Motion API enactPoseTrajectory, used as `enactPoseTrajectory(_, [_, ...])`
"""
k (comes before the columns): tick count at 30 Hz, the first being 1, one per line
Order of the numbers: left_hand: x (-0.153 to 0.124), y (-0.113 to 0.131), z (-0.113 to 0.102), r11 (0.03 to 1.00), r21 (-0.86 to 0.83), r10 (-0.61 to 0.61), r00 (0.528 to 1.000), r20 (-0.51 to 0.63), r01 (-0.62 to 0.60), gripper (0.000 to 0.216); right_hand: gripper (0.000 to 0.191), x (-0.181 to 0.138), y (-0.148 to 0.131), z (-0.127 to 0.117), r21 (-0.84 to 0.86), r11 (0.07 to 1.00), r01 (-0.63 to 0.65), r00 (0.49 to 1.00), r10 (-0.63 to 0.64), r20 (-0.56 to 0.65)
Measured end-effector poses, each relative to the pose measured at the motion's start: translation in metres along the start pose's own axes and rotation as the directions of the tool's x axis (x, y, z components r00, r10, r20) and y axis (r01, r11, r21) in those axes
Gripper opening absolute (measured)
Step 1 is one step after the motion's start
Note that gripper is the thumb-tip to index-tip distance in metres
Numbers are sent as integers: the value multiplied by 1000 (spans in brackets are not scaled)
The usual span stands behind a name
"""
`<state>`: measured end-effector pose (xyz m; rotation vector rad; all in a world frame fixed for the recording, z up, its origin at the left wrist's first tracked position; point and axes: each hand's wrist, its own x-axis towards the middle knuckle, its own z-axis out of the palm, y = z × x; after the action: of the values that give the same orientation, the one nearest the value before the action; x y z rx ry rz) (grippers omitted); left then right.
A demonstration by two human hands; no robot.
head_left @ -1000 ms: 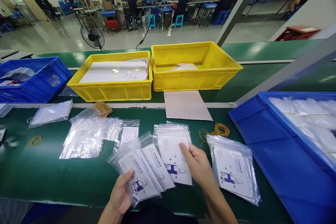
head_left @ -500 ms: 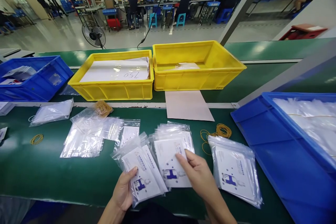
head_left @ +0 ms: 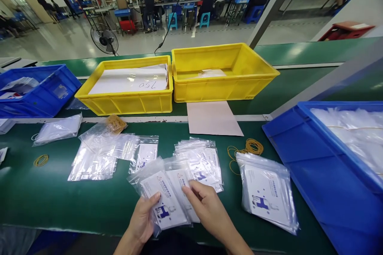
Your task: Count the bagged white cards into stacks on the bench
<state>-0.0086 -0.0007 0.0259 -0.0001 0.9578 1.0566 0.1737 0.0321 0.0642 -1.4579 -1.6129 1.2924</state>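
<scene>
My left hand (head_left: 143,220) grips a fanned bunch of clear bagged cards (head_left: 163,199) printed with a blue figure, low at the centre of the green belt (head_left: 44,203). My right hand (head_left: 206,207) pinches the right side of the same bunch, fingers curled onto the top bags. Just behind lies a pile of the same bagged cards (head_left: 203,159). Another stack of bagged cards (head_left: 266,195) rests to the right, untouched.
Empty clear bags (head_left: 98,153) and yellow rubber bands (head_left: 249,147) lie on the belt. Two yellow bins (head_left: 125,103) (head_left: 224,87) stand behind, with a brown sheet (head_left: 212,118) in front. Blue bins sit at left (head_left: 44,95) and right (head_left: 302,159). People work at distant benches.
My right hand slid left from the centre pile to the bunch in my left hand, bringing a bagged card onto it. The left hand barely shifted.
</scene>
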Motion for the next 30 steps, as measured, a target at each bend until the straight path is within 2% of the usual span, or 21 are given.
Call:
enactPoseTrajectory(4, [0,-2,-4,1000,-12,-23,999,46,23,71,41,1,5,2,8,999,-51,994,52,-99])
enactPoseTrajectory(7, [1,-3,-7,999,-25,-37,997,63,39,68,42,-1,5,-1,19,1000,-5,987,8,-162])
enactPoseTrajectory(10, [2,0,-9,998,-47,-37,999,28,38,62,48,0,5,-13,-6,999,44,965,-44,-259])
enactPoseTrajectory(12, [2,4,-9,998,-66,-27,1000,-15,26,61,50,5,8,-28,-35,999,2,945,-13,-326])
enactPoseTrajectory(15, [0,10,-6,997,-81,13,997,-74,-19,65,50,20,18,-49,-107,991,-85,931,40,-363])
enactPoseTrajectory(17, [-2,13,-4,996,-82,29,995,-94,-37,69,43,27,23,-55,-164,979,-118,916,43,-400])
enactPoseTrajectory(19, [-3,13,-1,996,-78,29,995,-97,-37,72,43,26,22,-50,-195,976,-97,902,3,-431])
enactPoseTrajectory(20, [-3,13,1,997,-73,26,996,-89,-32,72,44,23,18,-44,-190,980,-57,921,-22,-389])
enactPoseTrajectory(22, [-3,11,4,998,-63,25,998,-62,-28,73,36,14,7,-29,-127,990,55,982,-76,-172])
enactPoseTrajectory(24, [-3,10,8,998,-59,22,999,-37,-24,76,35,4,-5,-16,-50,994,102,994,-100,35])
enactPoseTrajectory(25, [-3,10,10,998,-58,16,999,-35,-18,77,38,0,-9,-12,-32,995,95,993,-92,70])
enactPoseTrajectory(27, [-3,10,12,998,-57,-2,998,-67,-2,81,41,-3,-12,-13,-16,998,58,998,-58,12])
enactPoseTrajectory(30, [-5,13,12,999,-49,-13,989,-147,6,80,42,-1,0,-34,36,999,-6,994,10,-110])
